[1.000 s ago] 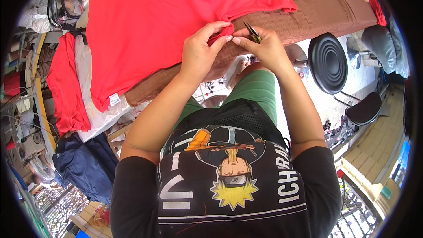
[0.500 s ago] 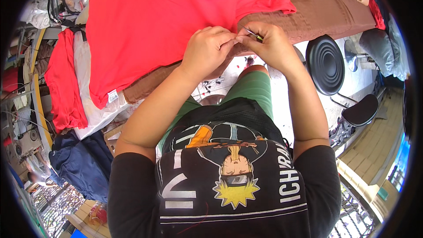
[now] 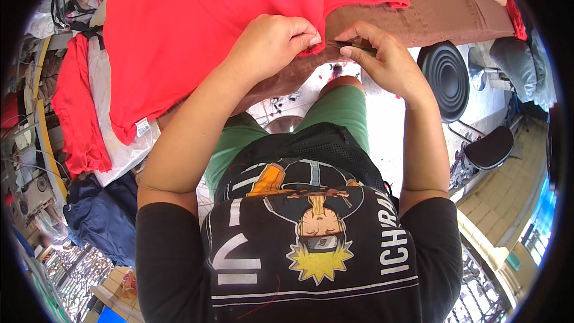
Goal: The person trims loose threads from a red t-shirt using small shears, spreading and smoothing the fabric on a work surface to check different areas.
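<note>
A red garment is spread over a brown-covered table, its near right edge hanging at the table's border. My left hand pinches that edge between thumb and fingers, and a bit of red cloth shows below the fingertips. Just to the right, my right hand is closed around dark thread snips, their pointed tip directed left toward the pinched cloth. A small gap separates the two hands. The palm hides part of the snips.
Brown cloth covers the table. On the right stand a round black stool and a smaller black seat. Another red garment and dark blue clothing lie at left. Scraps litter the floor below.
My hands have moved apart: the left went slightly left with the cloth edge, the right slightly right with the snips. The view has shifted a little.
</note>
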The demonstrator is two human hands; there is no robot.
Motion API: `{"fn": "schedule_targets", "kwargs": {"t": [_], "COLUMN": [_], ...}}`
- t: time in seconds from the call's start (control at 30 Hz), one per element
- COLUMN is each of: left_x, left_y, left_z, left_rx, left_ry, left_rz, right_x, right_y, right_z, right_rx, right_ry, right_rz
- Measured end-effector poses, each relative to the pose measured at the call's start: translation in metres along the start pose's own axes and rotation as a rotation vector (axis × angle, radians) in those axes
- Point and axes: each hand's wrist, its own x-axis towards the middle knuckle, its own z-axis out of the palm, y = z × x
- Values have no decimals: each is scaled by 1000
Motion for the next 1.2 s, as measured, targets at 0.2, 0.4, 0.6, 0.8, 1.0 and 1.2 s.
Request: {"fn": "schedule_targets", "kwargs": {"t": [0.2, 0.4, 0.6, 0.8, 1.0, 1.2], "left_x": [0, -1, -3, -8, -10, -11], "left_y": [2, 2, 6, 2, 0, 1], "left_z": [0, 2, 3, 8, 11, 11], "left_rx": [-8, 20, 73, -44, -281, -380], "left_ry": [-9, 21, 41, 108, 155, 153], "left_rz": [1, 8, 22, 5, -117, -144], "right_x": [2, 5, 7, 8, 3, 5], "right_y": [-4, -9, -2, -2, -9, -13], "right_z": [-1, 1, 10, 6, 5, 9], "right_rx": [-17, -74, -40, -102, -53, -164], "right_ry": [-73, -118, -56, -97, -57, -2], "right_rz": [18, 81, -27, -51, 19, -129]}}
